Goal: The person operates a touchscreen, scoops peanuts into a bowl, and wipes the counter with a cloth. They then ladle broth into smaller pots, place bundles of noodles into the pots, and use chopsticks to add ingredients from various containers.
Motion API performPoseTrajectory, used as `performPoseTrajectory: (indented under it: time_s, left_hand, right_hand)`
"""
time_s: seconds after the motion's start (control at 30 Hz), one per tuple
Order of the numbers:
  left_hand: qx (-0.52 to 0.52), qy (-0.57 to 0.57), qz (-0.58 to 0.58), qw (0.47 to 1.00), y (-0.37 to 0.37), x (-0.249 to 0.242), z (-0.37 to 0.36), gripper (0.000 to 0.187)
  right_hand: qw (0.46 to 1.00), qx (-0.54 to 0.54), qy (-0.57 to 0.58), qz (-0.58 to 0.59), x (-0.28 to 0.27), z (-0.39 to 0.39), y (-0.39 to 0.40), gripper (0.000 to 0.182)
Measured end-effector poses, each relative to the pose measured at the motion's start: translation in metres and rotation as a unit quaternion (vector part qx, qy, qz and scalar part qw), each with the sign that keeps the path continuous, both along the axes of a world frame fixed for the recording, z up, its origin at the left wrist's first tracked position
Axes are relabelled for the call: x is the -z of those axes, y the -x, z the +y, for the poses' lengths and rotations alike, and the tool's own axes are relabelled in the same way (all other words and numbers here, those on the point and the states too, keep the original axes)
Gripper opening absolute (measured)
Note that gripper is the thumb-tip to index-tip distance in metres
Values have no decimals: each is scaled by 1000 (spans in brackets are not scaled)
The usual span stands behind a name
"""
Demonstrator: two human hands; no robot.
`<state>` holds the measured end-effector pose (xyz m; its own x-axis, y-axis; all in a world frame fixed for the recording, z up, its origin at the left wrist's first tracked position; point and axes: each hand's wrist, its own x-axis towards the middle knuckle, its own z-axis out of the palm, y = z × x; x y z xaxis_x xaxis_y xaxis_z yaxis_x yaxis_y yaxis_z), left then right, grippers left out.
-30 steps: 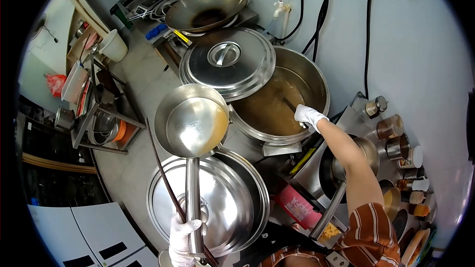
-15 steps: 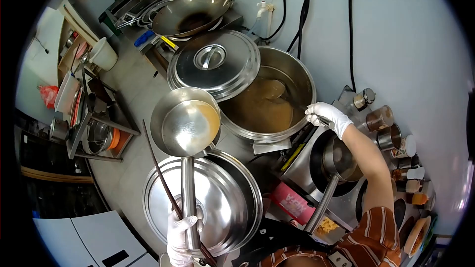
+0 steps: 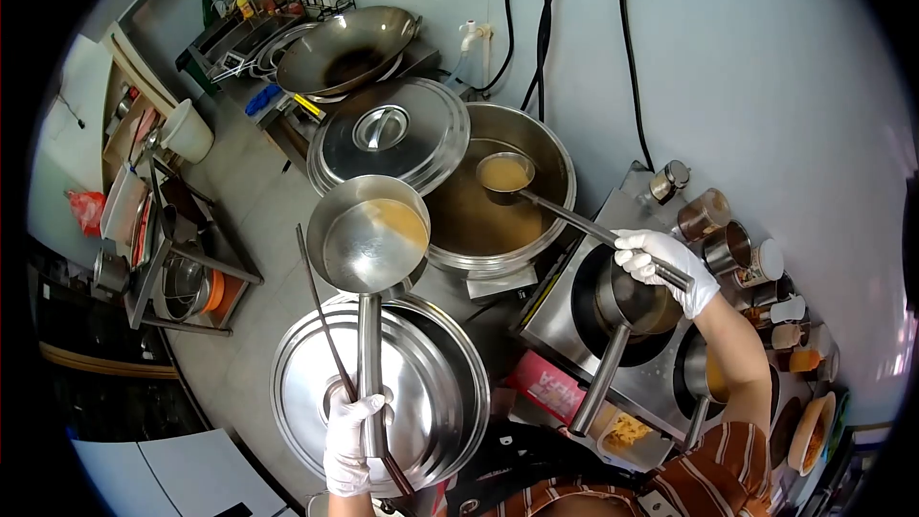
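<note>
My gloved left hand [image 3: 348,440] is closed around the handle of a steel saucepan [image 3: 354,249] and also grips long brown chopsticks [image 3: 325,325]. A little cloudy tan liquid lies at one side of the saucepan. My gloved right hand [image 3: 670,266] wraps the handle of a ladle [image 3: 505,174], whose bowl is full of tan broth and sits above the broth in a large stockpot [image 3: 565,168]. A steel lid [image 3: 330,153] covers part of that pot's opening.
Below the saucepan stands another lidded pot [image 3: 287,393]. On the stove at right are a saucepan [image 3: 637,302] and a smaller pan [image 3: 704,369] with liquid. Jars [image 3: 704,213] line the wall. A wok [image 3: 349,43] sits at the back, a metal rack [image 3: 196,239] at left.
The ladle has risen out of the stockpot's broth, now filled. My right hand has moved right and down with its handle. The saucepan stays over the lower pot.
</note>
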<state>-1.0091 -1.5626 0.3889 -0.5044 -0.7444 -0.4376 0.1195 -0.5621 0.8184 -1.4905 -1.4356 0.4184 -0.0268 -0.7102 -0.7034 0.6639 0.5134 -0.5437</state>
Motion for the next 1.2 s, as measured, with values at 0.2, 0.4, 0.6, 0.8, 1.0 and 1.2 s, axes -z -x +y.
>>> performPoseTrajectory:
  time_s: [0.2,0.4,0.6,0.8,1.0,1.2]
  left_hand:
    - [31,-16,-84,996,8,-1,2,21]
    - [59,-22,-59,996,26,6,4,36]
    - [91,-8,-33,995,53,33,4,24]
    - [105,-31,-59,992,100,37,8,18]
    - [133,-26,-61,989,129,32,16,14]
    - [126,-13,-42,991,141,18,29,17]
  right_hand:
    - [1000,2,25,-4,-37,35,-17,30]
    - [995,-18,39,92,-92,68,-43,44]
    - [989,-18,57,137,-146,111,-69,55]
    - [983,4,39,178,-178,136,-92,65]
    - [979,-32,19,198,-183,143,-104,58]
    - [955,-91,22,283,-167,146,-107,60]
